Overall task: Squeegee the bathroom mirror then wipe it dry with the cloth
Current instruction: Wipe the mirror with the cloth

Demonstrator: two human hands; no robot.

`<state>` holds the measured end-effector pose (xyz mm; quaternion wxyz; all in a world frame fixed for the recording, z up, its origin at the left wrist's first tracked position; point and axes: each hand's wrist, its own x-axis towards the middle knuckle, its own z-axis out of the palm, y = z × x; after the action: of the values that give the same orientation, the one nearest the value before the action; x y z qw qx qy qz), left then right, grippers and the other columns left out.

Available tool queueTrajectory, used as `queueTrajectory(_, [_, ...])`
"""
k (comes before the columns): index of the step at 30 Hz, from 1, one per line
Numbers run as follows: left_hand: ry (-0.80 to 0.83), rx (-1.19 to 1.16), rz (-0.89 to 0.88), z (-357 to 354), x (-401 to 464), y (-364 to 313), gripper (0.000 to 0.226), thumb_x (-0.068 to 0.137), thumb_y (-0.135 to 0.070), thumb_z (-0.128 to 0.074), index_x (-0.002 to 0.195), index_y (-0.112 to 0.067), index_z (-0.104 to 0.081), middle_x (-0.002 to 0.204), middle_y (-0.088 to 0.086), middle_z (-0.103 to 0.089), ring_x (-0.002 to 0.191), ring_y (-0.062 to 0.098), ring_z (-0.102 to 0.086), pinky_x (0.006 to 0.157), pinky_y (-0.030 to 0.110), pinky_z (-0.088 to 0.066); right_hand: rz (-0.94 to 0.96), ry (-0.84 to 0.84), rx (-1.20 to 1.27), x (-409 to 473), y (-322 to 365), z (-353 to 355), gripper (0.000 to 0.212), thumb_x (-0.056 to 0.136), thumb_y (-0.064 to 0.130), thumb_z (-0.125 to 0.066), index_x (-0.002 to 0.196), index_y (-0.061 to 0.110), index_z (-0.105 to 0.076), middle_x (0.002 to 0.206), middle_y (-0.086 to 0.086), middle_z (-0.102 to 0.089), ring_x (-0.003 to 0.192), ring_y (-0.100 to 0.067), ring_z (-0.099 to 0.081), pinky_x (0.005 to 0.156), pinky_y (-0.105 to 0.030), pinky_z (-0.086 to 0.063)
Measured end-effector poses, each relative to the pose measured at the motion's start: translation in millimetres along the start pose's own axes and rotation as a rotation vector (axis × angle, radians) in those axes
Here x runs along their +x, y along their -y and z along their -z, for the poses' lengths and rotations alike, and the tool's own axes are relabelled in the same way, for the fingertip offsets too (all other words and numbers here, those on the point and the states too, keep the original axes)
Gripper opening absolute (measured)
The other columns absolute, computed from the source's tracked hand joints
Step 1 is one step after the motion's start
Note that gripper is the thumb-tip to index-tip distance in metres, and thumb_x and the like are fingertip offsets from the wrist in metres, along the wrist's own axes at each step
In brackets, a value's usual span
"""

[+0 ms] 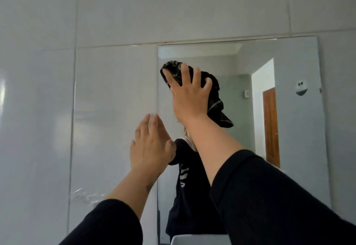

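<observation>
The bathroom mirror (294,129) hangs on the grey tiled wall, filling the right half of the view. My right hand (189,94) presses a dark cloth (216,102) flat against the glass near the mirror's upper left, fingers spread over it. Part of the cloth hangs down to the right of my wrist. My left hand (152,144) rests flat, fingers together, on the mirror's left edge and the tile beside it, holding nothing. No squeegee is visible.
Glossy grey wall tiles (111,110) surround the mirror, with a smear of droplets (86,196) low on the left tile. A white basin rim (198,239) shows at the bottom. The mirror reflects a doorway and a wooden door (270,127).
</observation>
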<state>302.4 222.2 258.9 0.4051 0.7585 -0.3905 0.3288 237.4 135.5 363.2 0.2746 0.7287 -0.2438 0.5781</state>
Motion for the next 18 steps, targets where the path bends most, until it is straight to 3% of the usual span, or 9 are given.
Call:
queueTrajectory(9, [0.009, -0.048, 0.044, -10, -19, 3, 0.08, 0.09, -0.039, -0.053, 0.15, -0.021, -0.003, 0.159, -0.004, -0.001, 0.146, 0.019, -0.007, 0.113, 0.05, -0.03, 0.283, 0.088, -0.076, -51, 13, -7, 0.077, 0.087, 0.02, -0.05, 0.148, 0.042, -0.008, 0.153, -0.009, -0.01, 0.139, -0.038, -0.012, 0.105, -0.058, -0.019])
queueTrajectory(14, [0.008, -0.013, -0.022, -17, -32, -13, 0.081, 0.09, -0.038, -0.052, 0.15, -0.022, 0.001, 0.16, -0.003, 0.006, 0.147, 0.023, -0.001, 0.116, 0.052, -0.022, 0.23, 0.072, -0.111, -65, -16, -8, 0.083, 0.081, 0.022, -0.061, 0.146, 0.045, -0.014, 0.148, -0.008, -0.016, 0.134, -0.037, -0.02, 0.103, -0.062, -0.02])
queueTrajectory(18, [0.023, 0.004, -0.021, -23, -39, -22, 0.079, 0.09, -0.04, -0.052, 0.149, -0.022, -0.003, 0.159, -0.002, 0.006, 0.147, 0.026, -0.003, 0.114, 0.053, -0.025, 0.112, 0.081, -0.109, -69, -50, -2, 0.068, 0.09, 0.029, -0.054, 0.145, 0.046, -0.017, 0.151, -0.008, -0.024, 0.133, -0.037, -0.022, 0.105, -0.07, -0.009])
